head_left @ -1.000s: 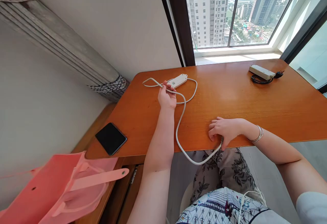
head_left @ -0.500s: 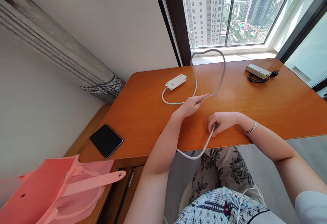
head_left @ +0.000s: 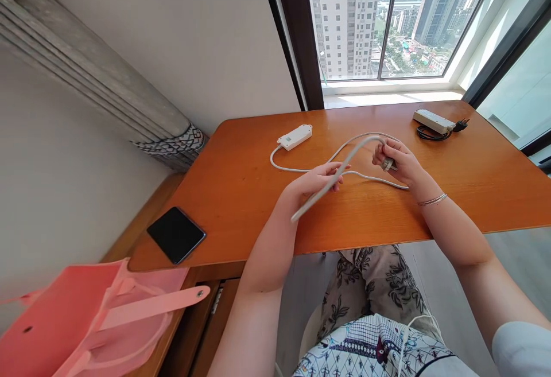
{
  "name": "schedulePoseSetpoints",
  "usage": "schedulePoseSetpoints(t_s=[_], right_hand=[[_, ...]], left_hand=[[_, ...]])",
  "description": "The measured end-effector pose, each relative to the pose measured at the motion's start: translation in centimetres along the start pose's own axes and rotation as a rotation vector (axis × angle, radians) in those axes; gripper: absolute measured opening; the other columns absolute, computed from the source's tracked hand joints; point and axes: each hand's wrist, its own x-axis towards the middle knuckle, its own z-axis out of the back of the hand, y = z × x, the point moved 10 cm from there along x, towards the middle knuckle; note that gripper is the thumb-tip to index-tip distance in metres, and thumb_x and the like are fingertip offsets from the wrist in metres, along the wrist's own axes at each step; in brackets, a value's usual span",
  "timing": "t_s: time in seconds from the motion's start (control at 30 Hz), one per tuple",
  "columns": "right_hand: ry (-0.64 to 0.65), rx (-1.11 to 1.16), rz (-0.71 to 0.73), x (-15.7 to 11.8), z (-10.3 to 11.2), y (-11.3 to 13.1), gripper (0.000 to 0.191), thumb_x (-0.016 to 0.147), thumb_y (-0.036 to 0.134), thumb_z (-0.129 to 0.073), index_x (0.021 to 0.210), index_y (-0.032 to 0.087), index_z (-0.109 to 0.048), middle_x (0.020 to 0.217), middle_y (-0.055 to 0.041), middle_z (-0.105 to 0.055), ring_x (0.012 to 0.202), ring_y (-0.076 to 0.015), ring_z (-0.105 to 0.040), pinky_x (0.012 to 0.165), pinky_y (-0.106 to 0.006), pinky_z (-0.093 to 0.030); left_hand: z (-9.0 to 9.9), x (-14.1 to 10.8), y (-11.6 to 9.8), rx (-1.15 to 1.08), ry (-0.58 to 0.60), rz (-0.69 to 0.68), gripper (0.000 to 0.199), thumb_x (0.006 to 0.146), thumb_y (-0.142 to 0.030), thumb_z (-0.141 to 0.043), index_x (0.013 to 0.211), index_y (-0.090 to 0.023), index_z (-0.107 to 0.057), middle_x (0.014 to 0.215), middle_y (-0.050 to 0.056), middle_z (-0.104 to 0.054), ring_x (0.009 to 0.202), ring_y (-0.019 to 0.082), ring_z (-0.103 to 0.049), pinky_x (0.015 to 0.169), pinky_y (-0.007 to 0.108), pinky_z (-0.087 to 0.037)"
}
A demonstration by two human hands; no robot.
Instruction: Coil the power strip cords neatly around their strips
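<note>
A white power strip lies face down, it seems, on the wooden table, its white cord curving toward my left hand. That hand is closed lightly around the cord above the table, part of the grip hidden by a raised loop that crosses in front. Farther right, my right hand pinches the grey plug at the cord's end. From the plug the cord arcs up and over to the left, past my left wrist. More cord lies in loose curves between the two hands.
At the back right of the table sits a second power strip with a black cord and plug. A black phone lies near the left edge. Beside the table is a pink bag; behind it, a window.
My right hand has lifted the plug from the table's front edge, up and away to the right. The tall upright loop of cord has dropped toward the table. My left hand has barely moved.
</note>
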Motion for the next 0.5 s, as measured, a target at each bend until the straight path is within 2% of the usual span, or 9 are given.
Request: schedulePoseSetpoints(t_s=[0.1, 0.23, 0.3, 0.37, 0.43, 0.5], right_hand=[[-0.254, 0.154, -0.043, 0.7, 2.6, -0.8, 0.031, 0.082, 0.041, -0.083, 0.074, 0.021, -0.060, 0.064, 0.0044, -0.053, 0.059, -0.0090, -0.053, 0.060, -0.021, -0.048], [-0.529, 0.403, -0.154, 0.4, 4.9, -2.5, 0.026, 0.100, 0.027, -0.060, 0.075, 0.021, -0.054, 0.061, 0.0064, -0.050, 0.053, -0.0064, -0.053, 0.053, -0.017, -0.047], [-0.613, 0.530, -0.165, 0.0, 5.3, -2.7, 0.029, 0.105, 0.025, -0.049, 0.076, 0.021, -0.051, 0.059, 0.0073, -0.049, 0.050, -0.0059, -0.053, 0.051, -0.016, -0.048], [-0.663, 0.633, -0.155, -0.4, 5.4, -2.7, 0.032, 0.108, 0.025, -0.041, 0.077, 0.021, -0.049, 0.058, 0.0075, -0.050, 0.049, -0.0059, -0.053, 0.051, -0.016, -0.049], [-0.690, 0.689, -0.164, -0.6, 5.3, -2.9, 0.033, 0.109, 0.024, -0.037, 0.078, 0.021, -0.048, 0.058, 0.0071, -0.052, 0.049, -0.0061, -0.055, 0.051, -0.017, -0.050], [-0.686, 0.692, -0.201, -0.7, 4.8, -3.4, 0.034, 0.109, 0.023, -0.034, 0.079, 0.021, -0.048, 0.059, 0.0063, -0.055, 0.050, -0.0066, -0.056, 0.051, -0.018, -0.051]], left_hand=[[0.7, 0.1, -0.4, -0.099, -0.059, -0.009, 0.041, 0.078, -0.025, -0.074, 0.119, -0.019, -0.073, 0.081, 0.000, -0.066, 0.065, 0.012, -0.063, 0.063, 0.025, -0.051], [3.1, 0.4, -0.2, -0.403, -0.228, 0.004, 0.022, 0.082, -0.029, -0.066, 0.093, -0.013, -0.077, 0.077, 0.006, -0.070, 0.056, 0.010, -0.059, 0.053, 0.022, -0.046], [4.6, 0.3, -0.1, -0.595, -0.325, -0.018, 0.033, 0.090, -0.037, -0.057, 0.078, -0.012, -0.075, 0.065, 0.007, -0.066, 0.050, 0.010, -0.054, 0.048, 0.022, -0.044], [6.3, -0.2, -0.3, -0.739, -0.435, -0.076, 0.050, 0.097, -0.044, -0.046, 0.063, -0.014, -0.069, 0.048, 0.003, -0.051, 0.040, 0.009, -0.043, 0.042, 0.021, -0.037], [7.8, -0.9, -0.4, -0.798, -0.548, -0.138, 0.060, 0.100, -0.048, -0.042, 0.052, -0.017, -0.059, 0.039, -0.002, -0.033, 0.034, 0.007, -0.029, 0.038, 0.020, -0.028], [8.9, -1.4, -0.4, -0.774, -0.631, -0.186, 0.063, 0.100, -0.048, -0.044, 0.047, -0.017, -0.053, 0.038, -0.004, -0.027, 0.033, 0.005, -0.024, 0.038, 0.019, -0.024]])
